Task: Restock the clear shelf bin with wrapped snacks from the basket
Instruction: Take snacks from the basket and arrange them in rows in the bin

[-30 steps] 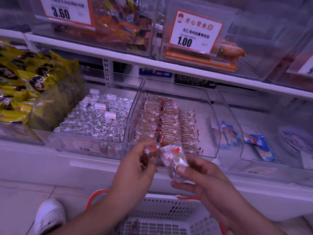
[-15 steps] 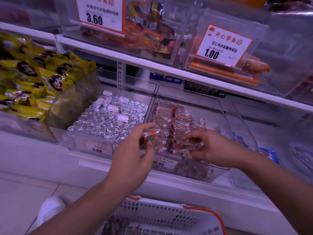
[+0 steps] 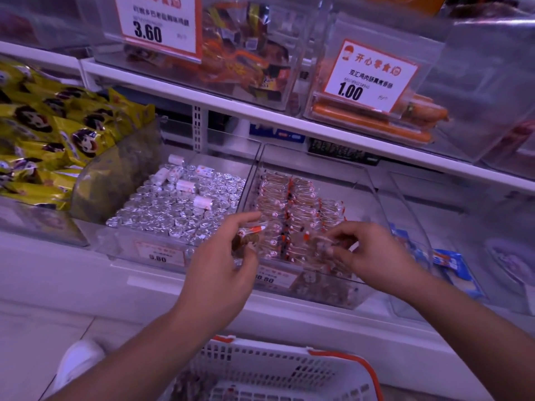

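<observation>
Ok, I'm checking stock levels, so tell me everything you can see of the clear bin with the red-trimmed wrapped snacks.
The clear bin looks like see-through plastic with sloped side walls and an open top. It sits on the lower shelf, beside the bin of silver foil sweets. Rows of wrapped snacks fill its left and middle; the right side shows bare floor. A price label reading 10.80 is on its front. The right hand reaches in over the front rows, and the left hand holds a snack at its front left corner.

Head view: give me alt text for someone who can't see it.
Both hands reach into a clear shelf bin of wrapped snacks: left hand pinches one wrapped snack, right hand fingers the packets at the front. A white basket sits below.
</observation>
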Demonstrator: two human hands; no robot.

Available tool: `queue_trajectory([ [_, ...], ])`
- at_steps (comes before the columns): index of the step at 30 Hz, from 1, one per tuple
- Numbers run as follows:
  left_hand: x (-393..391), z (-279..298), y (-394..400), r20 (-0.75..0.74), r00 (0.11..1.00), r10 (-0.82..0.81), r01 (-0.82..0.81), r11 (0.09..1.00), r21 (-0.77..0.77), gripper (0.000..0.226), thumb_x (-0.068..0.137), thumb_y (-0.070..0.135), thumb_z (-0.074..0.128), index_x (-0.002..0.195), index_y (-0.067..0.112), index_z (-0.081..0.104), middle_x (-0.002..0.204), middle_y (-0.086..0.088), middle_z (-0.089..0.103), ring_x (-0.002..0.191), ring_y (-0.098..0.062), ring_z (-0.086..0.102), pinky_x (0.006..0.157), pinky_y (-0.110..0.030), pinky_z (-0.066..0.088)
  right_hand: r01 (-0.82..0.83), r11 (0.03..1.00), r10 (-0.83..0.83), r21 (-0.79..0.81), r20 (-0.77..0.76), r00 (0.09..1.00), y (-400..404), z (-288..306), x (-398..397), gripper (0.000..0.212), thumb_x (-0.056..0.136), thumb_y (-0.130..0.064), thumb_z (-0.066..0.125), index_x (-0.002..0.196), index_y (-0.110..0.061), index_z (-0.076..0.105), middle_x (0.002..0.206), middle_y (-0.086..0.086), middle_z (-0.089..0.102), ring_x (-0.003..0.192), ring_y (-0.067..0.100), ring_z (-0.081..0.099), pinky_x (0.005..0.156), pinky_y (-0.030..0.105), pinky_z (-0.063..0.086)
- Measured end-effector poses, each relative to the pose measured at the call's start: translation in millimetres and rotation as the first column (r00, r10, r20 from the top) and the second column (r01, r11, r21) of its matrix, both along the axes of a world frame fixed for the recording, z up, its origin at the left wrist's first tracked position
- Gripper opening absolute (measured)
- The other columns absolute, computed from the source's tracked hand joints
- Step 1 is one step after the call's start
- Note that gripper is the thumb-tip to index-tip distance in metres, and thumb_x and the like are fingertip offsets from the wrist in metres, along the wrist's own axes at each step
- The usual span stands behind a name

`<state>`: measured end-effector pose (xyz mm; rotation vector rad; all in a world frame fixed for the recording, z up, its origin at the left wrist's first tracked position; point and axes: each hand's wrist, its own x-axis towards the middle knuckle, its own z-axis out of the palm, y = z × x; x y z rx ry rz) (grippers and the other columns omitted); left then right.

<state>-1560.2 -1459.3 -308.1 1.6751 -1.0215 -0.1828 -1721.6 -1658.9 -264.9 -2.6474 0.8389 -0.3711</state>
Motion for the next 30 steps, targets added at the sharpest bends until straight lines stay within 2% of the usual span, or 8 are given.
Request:
queue_trajectory([
  [4, -1, -1, -1, 0.001, 1.000, -0.013, 0.013, 1.000, -0.012, 0.047, 0.094, 0.012, 0.057, 0.122, 0.050, 0.051, 0.084, 0.022, 0.062, 0.067, -0.015, 0.059, 0.057, -0.026, 0.046, -0.028, 1.000, 0.027, -0.005, -0.172, 0.985, -6, 6, -11, 0.023, 0.088, -0.022, 0.071, 0.108, -0.032, 0.075, 0.085, -0.010, 0.074, 0.075, 0.005, 0.066, 0.073, 0.032, 0.055],
  [8, -4, -1, -3, 0.015, 1.000, -0.015, 0.016, 1.000, -0.021, 0.044, 0.092, 0.017, 0.056, 0.120, 0.052, 0.050, 0.088, 0.026, 0.061, 0.076, -0.005, 0.060, 0.058, -0.017, 0.044, -0.093, 0.983, 0.052, -0.158, -0.245, 0.968, -5, 11, -13, 0.026, 0.089, -0.025, 0.063, 0.109, -0.035, 0.074, 0.077, -0.002, 0.069, 0.070, 0.013, 0.062, 0.069, 0.036, 0.053],
  [13, -5, -1, -4, 0.026, 0.999, -0.019, 0.019, 1.000, -0.018, 0.047, 0.093, 0.010, 0.058, 0.121, 0.048, 0.052, 0.089, 0.035, 0.060, 0.075, -0.001, 0.059, 0.060, -0.011, 0.041, -0.177, 0.971, 0.115, -0.164, -0.330, 0.937, -1, 15, -10, 0.025, 0.091, -0.021, 0.062, 0.109, -0.033, 0.074, 0.074, -0.011, 0.059, 0.073, 0.008, 0.053, 0.061, 0.021, 0.038],
  [17, -5, -1, -5, 0.044, 0.999, -0.013, 0.013, 1.000, -0.011, 0.048, 0.095, 0.013, 0.057, 0.120, 0.053, 0.049, 0.089, 0.035, 0.060, 0.070, -0.007, 0.060, 0.057, -0.015, 0.043, -0.222, 0.968, 0.163, -0.120, -0.372, 0.914, 3, 5, 1, 0.035, 0.097, -0.017, 0.054, 0.128, -0.030, 0.065, 0.099, 0.001, 0.068, 0.099, 0.021, 0.061, 0.074, 0.023, 0.035],
  [20, -5, -2, -6, 0.046, 0.999, -0.010, 0.010, 1.000, 0.000, 0.049, 0.096, 0.015, 0.056, 0.119, 0.057, 0.047, 0.087, 0.031, 0.060, 0.065, -0.014, 0.058, 0.058, -0.024, 0.045, -0.209, 0.971, 0.147, -0.120, -0.393, 0.908, 1, 1, 9, 0.037, 0.100, -0.017, 0.049, 0.133, -0.028, 0.061, 0.116, 0.008, 0.068, 0.111, 0.025, 0.059, 0.066, 0.016, 0.024],
  [23, -4, -2, -4, 0.037, 0.999, -0.019, 0.020, 1.000, -0.009, 0.050, 0.096, 0.016, 0.055, 0.118, 0.060, 0.046, 0.089, 0.028, 0.061, 0.061, -0.019, 0.057, 0.055, -0.028, 0.045, -0.204, 0.974, 0.158, -0.100, -0.346, 0.925, -3, 9, 5, 0.033, 0.097, -0.017, 0.055, 0.125, -0.030, 0.067, 0.116, 0.000, 0.071, 0.107, 0.018, 0.062, 0.074, 0.013, 0.032],
  [26, -3, -2, -3, 0.035, 0.999, -0.017, 0.017, 1.000, -0.010, 0.048, 0.094, 0.018, 0.053, 0.120, 0.058, 0.046, 0.091, 0.027, 0.062, 0.059, -0.020, 0.057, 0.057, -0.031, 0.047, -0.216, 0.958, 0.156, -0.191, -0.286, 0.945, -3, 15, -1, 0.028, 0.096, -0.024, 0.058, 0.117, -0.036, 0.071, 0.100, -0.004, 0.074, 0.091, 0.015, 0.065, 0.078, 0.023, 0.047],
  [30, -2, -2, -1, 0.013, 0.999, -0.031, 0.031, 1.000, 0.001, 0.047, 0.096, 0.014, 0.054, 0.121, 0.054, 0.048, 0.089, 0.028, 0.062, 0.060, -0.017, 0.059, 0.054, -0.029, 0.046, -0.266, 0.890, 0.138, -0.371, -0.337, 0.931, 8, 11, -5, 0.031, 0.097, -0.036, 0.046, 0.120, -0.035, 0.067, 0.098, -0.004, 0.066, 0.095, 0.018, 0.063, 0.077, 0.031, 0.050],
])
